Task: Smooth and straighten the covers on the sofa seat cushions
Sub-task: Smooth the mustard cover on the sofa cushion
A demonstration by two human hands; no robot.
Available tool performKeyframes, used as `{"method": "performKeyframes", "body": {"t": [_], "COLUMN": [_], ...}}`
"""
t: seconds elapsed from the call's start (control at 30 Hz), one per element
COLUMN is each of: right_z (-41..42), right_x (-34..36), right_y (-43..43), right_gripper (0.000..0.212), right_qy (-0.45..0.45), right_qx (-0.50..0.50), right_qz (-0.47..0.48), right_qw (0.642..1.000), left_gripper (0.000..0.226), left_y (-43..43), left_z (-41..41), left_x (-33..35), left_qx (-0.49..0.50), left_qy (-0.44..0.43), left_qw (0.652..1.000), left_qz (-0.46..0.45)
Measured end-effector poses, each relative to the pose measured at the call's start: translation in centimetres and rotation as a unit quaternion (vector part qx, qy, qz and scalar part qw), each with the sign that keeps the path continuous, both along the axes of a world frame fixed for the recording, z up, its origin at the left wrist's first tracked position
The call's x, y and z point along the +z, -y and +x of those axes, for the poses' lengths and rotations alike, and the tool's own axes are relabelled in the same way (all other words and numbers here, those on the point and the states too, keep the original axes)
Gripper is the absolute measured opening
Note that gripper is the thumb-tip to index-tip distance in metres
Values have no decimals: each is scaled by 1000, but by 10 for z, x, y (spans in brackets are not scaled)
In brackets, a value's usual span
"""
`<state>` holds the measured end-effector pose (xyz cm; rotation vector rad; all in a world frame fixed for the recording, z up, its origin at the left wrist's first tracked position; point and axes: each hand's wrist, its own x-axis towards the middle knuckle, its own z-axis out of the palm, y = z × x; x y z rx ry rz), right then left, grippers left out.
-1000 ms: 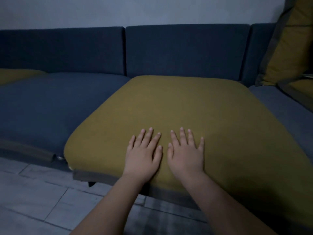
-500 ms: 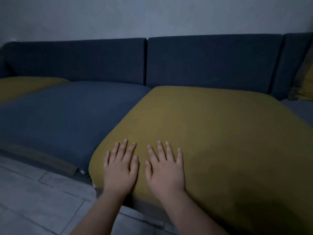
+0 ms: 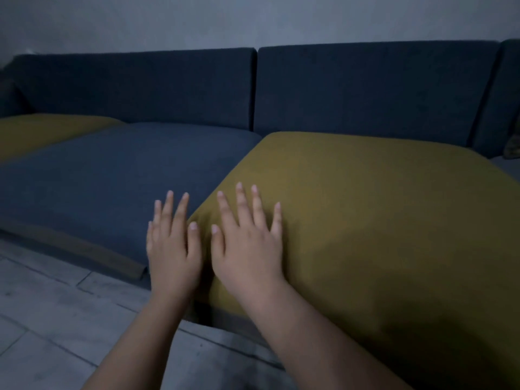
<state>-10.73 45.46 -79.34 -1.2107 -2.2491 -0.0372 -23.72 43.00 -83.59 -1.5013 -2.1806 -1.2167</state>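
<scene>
A mustard-yellow seat cushion (image 3: 365, 206) fills the right half of the head view, its cover looking flat. To its left lies a dark blue seat cushion (image 3: 112, 175), and a second yellow cushion (image 3: 42, 130) shows at the far left. My right hand (image 3: 247, 240) lies flat with straight, spread fingers on the yellow cushion's front left corner. My left hand (image 3: 173, 243) is flat with straight fingers over the seam between the yellow and blue cushions, reaching onto the blue one. Both hands hold nothing.
Dark blue back cushions (image 3: 365, 88) run along the wall behind the seats. A grey-brown strip (image 3: 84, 246) edges the blue cushion's front. Grey tiled floor (image 3: 56, 319) lies in front of the sofa. A patterned pillow edge (image 3: 513, 144) peeks in at the far right.
Both hands have slid left across the yellow cushion to its left corner, with the left hand now crossing onto the blue cushion. The view has turned left too.
</scene>
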Motion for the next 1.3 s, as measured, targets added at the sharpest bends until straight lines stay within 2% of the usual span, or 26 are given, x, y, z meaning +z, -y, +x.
{"method": "performKeyframes", "body": {"t": [0.03,0.13,0.27,0.5,0.57,0.67,0.83,1.07,1.13,1.23,1.3], "right_z": [-4,-5,-5,1,13,59,171,248,261,271,272], "right_x": [-7,-38,-41,-34,-34,-29,-8,1,-22,-62,-69], "right_y": [-4,-16,-20,-15,-10,2,14,47,49,47,42], "right_gripper": [59,63,62,58,58,56,56,57,57,56,55], "right_qy": [19,156,192,184,157,75,86,63,70,122,119], "right_qx": [1,-1,1,4,-5,-40,-139,-206,-210,-195,-198], "right_qz": [-22,-101,-116,-115,-105,-74,-7,34,15,-39,-56], "right_qw": [1000,983,974,976,982,994,987,976,975,972,971], "left_gripper": [56,58,57,64,66,61,58,58,57,54,53], "left_y": [-3,-8,-12,-9,-9,-7,-4,20,23,24,21], "left_z": [-3,-5,-8,-2,11,60,165,253,259,258,256], "left_x": [-7,-39,-43,-38,-29,-11,22,28,8,-31,-38], "left_qx": [-12,-39,-32,-16,-16,-83,-175,-207,-208,-207,-201], "left_qy": [-4,-25,-22,-13,-25,-81,-105,-96,-108,-173,-186], "left_qw": [1000,996,996,994,994,988,975,971,969,952,948], "left_qz": [-10,-73,-75,-104,-109,-102,-87,-64,-76,-144,-161]}}
